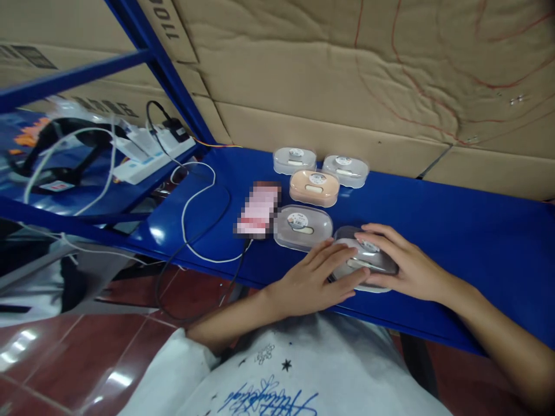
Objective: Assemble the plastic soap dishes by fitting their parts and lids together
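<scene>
A small grey oval plastic box with a clear lid and a round label, like a soap box, rests near the front edge of the blue shelf. My left hand holds it from the left, fingers over its side and top. From the right, my right hand curls around the same box. Part of the box is hidden under my fingers. Just left of it lies another grey box, and behind that a peach box. Two more grey boxes, a left one and a right one, sit at the back.
A phone with a blurred screen lies on the blue shelf, a black cable plugged in. A white cable loops beside it. Cardboard stands behind. Left are a blue frame and a power strip with plugs.
</scene>
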Action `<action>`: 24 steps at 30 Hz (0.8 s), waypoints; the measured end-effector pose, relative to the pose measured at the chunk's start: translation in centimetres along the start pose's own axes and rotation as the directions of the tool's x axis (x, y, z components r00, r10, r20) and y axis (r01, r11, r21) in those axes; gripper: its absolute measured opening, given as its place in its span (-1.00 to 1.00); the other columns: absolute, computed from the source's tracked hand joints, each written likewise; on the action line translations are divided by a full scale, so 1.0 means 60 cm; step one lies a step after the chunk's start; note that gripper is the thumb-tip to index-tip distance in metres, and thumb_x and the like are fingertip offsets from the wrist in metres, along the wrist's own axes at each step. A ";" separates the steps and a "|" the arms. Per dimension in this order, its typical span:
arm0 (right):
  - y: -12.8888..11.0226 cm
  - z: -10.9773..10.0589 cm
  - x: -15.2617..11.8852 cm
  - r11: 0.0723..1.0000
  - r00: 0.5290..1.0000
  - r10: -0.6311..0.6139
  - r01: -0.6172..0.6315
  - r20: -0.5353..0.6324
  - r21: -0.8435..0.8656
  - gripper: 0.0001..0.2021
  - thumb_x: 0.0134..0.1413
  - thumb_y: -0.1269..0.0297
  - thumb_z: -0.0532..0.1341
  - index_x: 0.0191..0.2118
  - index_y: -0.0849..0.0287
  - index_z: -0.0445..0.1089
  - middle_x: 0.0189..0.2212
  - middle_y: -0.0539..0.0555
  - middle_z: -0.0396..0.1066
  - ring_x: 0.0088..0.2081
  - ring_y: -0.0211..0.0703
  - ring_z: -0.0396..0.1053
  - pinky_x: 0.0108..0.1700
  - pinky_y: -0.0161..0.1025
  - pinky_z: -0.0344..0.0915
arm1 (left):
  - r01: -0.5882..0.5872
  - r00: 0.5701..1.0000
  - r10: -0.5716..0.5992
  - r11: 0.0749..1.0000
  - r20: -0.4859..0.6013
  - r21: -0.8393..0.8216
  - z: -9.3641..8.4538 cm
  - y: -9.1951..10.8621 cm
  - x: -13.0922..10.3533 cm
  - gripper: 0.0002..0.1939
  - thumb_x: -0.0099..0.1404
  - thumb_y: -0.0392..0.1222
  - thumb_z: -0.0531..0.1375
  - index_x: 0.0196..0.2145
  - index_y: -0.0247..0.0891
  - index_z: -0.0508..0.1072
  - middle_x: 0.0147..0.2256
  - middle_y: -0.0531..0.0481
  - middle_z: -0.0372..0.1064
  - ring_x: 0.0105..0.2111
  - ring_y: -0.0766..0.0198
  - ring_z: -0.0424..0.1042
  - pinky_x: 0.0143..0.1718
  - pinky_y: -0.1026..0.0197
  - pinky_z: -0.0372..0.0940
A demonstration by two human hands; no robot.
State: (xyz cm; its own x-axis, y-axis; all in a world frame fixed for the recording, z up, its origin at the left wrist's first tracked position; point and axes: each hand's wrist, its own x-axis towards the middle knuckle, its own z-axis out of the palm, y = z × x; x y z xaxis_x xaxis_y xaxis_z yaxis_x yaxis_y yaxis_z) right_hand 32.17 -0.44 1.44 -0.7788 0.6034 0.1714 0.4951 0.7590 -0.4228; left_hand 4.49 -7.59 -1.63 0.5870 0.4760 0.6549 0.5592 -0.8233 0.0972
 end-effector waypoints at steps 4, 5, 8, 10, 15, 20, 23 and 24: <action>0.025 -0.006 0.003 0.997 0.992 0.074 -0.075 -0.105 -0.004 -0.34 0.39 -0.02 0.26 0.48 -0.10 0.10 0.40 0.25 0.17 0.41 0.30 0.23 0.35 0.26 0.32 | -0.037 0.996 0.033 0.998 0.087 0.052 0.002 0.000 0.001 -0.68 0.51 -0.19 0.23 0.16 -0.29 0.45 0.23 -0.28 0.41 0.33 -0.03 0.33 0.44 -0.22 0.18; 0.031 -0.006 0.004 0.996 0.987 0.091 -0.092 -0.136 -0.005 -0.35 0.40 -0.01 0.25 0.48 -0.10 0.11 0.40 0.25 0.18 0.40 0.29 0.23 0.35 0.26 0.31 | -0.045 0.992 0.037 0.997 0.122 0.059 0.001 0.000 0.001 -0.75 0.51 -0.23 0.22 0.10 -0.30 0.49 0.21 -0.25 0.43 0.31 -0.02 0.36 0.46 -0.23 0.14; 0.042 -0.004 0.009 0.989 0.965 0.129 -0.143 -0.226 -0.047 -0.38 0.40 0.01 0.25 0.46 -0.06 0.15 0.38 0.27 0.22 0.39 0.30 0.26 0.35 0.27 0.30 | -0.077 0.975 0.063 0.995 0.211 0.061 -0.003 0.000 0.002 -0.81 0.53 -0.30 0.17 0.02 -0.29 0.53 0.13 -0.18 0.50 0.23 0.05 0.43 0.50 -0.25 0.04; 0.051 0.000 0.013 0.980 0.953 0.137 -0.170 -0.271 -0.104 -0.39 0.38 0.00 0.27 0.45 -0.04 0.19 0.37 0.29 0.24 0.37 0.32 0.28 0.35 0.30 0.28 | -0.095 0.971 0.084 0.995 0.224 0.042 -0.006 -0.001 0.002 -0.81 0.53 -0.33 0.16 0.02 -0.29 0.53 0.06 -0.14 0.53 0.17 0.09 0.46 0.49 -0.26 0.05; 0.081 0.009 0.026 0.957 0.937 0.100 -0.183 -0.335 -0.226 -0.41 0.35 -0.03 0.30 0.39 0.02 0.29 0.34 0.32 0.33 0.34 0.35 0.32 0.32 0.30 0.28 | -0.121 0.965 0.119 0.993 0.233 -0.007 -0.009 -0.004 0.005 -0.83 0.53 -0.32 0.18 0.01 -0.31 0.53 -0.02 -0.11 0.55 0.09 0.12 0.50 0.44 -0.14 0.16; 0.111 0.022 0.029 0.946 0.934 0.101 -0.197 -0.344 -0.257 -0.41 0.33 -0.06 0.31 0.37 -0.02 0.32 0.33 0.27 0.36 0.34 0.34 0.33 0.32 0.30 0.27 | -0.108 0.960 0.119 0.992 0.254 -0.057 -0.009 -0.004 0.006 -0.84 0.54 -0.24 0.20 0.01 -0.30 0.52 -0.03 -0.11 0.55 0.07 0.13 0.51 0.42 -0.12 0.18; 0.118 0.032 0.031 0.934 0.939 0.116 -0.214 -0.325 -0.286 -0.41 0.36 -0.06 0.29 0.39 -0.01 0.29 0.36 0.28 0.34 0.37 0.39 0.29 0.31 0.37 0.22 | -0.103 0.961 0.118 0.992 0.248 -0.073 -0.010 -0.004 0.007 -0.86 0.54 -0.24 0.21 -0.02 -0.29 0.52 -0.04 -0.10 0.55 0.06 0.14 0.52 0.43 -0.10 0.16; 0.116 0.033 0.031 0.929 0.939 0.119 -0.220 -0.322 -0.299 -0.41 0.37 -0.05 0.28 0.39 0.01 0.28 0.38 0.29 0.31 0.39 0.43 0.25 0.31 0.41 0.20 | -0.106 0.961 0.122 0.991 0.247 -0.076 -0.011 -0.004 0.008 -0.86 0.54 -0.25 0.20 -0.02 -0.29 0.53 -0.04 -0.09 0.56 0.06 0.15 0.52 0.43 -0.10 0.15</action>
State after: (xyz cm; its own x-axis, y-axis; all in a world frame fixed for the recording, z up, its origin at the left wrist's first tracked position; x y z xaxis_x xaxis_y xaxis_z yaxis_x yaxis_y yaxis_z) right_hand 33.43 5.49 -2.94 -0.5487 0.7359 0.3967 0.7462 0.6451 -0.1646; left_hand 4.27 -7.39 -0.88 0.7771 0.4339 0.4560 0.4476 -0.8902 0.0843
